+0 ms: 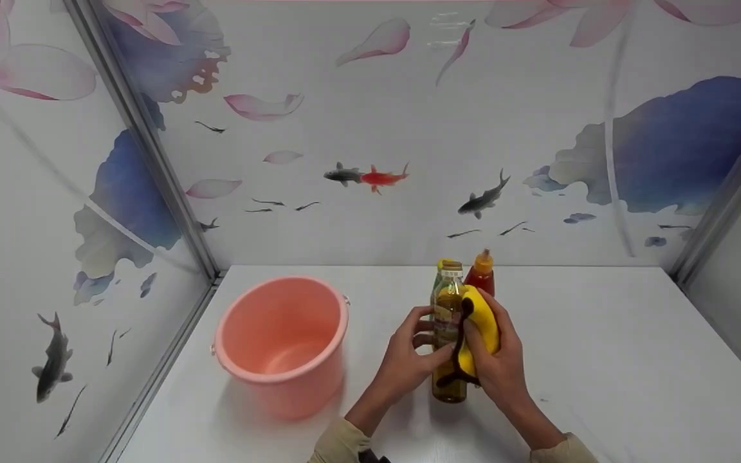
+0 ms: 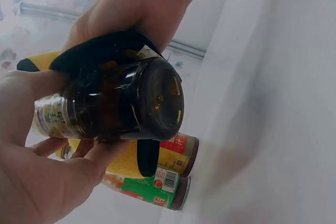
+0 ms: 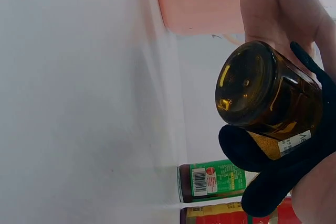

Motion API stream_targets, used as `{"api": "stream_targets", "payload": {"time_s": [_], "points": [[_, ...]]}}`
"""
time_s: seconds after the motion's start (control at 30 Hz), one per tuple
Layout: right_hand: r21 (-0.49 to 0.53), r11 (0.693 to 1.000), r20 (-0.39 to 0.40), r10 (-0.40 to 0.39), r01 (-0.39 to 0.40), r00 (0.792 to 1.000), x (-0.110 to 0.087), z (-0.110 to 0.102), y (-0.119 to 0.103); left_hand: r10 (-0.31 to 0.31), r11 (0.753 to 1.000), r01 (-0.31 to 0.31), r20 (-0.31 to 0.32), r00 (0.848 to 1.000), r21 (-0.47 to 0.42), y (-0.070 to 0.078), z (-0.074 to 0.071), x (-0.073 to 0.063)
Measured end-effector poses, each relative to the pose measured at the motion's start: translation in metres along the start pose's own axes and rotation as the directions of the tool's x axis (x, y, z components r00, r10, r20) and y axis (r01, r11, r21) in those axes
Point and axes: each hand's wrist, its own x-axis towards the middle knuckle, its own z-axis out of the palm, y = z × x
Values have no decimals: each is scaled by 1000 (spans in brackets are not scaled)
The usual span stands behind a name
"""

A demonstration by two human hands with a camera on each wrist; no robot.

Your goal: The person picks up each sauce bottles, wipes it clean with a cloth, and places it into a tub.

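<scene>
My left hand (image 1: 404, 360) grips a tall glass bottle (image 1: 450, 391) of amber-brown liquid, fingers and thumb around its side. In both wrist views the bottle's round base (image 2: 165, 98) shows, raised off the table. My right hand (image 1: 502, 363) holds a yellow cloth (image 1: 486, 318) with black edging against the bottle's right side, the thumb pressing on it. In the right wrist view the cloth's dark edging (image 3: 278, 177) folds around the glass, and a small white tag (image 3: 294, 142) sticks out. The bottle's label is partly covered by fingers.
Just behind stand a red sauce bottle (image 1: 481, 283) with an orange nozzle cap and a green-labelled bottle (image 3: 212, 180), mostly hidden in the head view. A pink bucket (image 1: 300, 392) stands on the white table (image 1: 615, 347) at the left. Printed panels (image 1: 370, 116) wall the table in.
</scene>
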Motion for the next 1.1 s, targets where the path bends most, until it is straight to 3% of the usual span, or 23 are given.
{"api": "stream_targets", "payload": {"time_s": [0.43, 0.7, 0.93, 1.1], "points": [[17, 1000, 16, -11, 11, 1000, 0, 1, -1, 24, 1000, -24, -10, 1000, 2, 3, -3, 0], [7, 1000, 46, 11, -11, 999, -3, 3, 1, -2, 1000, 3, -57, 998, 8, 7, -4, 0], [-19, 999, 48, 33, -32, 998, -5, 7, 2, 5, 998, -12, -124, 992, -59, 9, -4, 2], [-9, 999, 44, 32, -32, 998, -6, 10, 5, 18, 998, -25, -133, 991, -55, 10, -4, 2]]}}
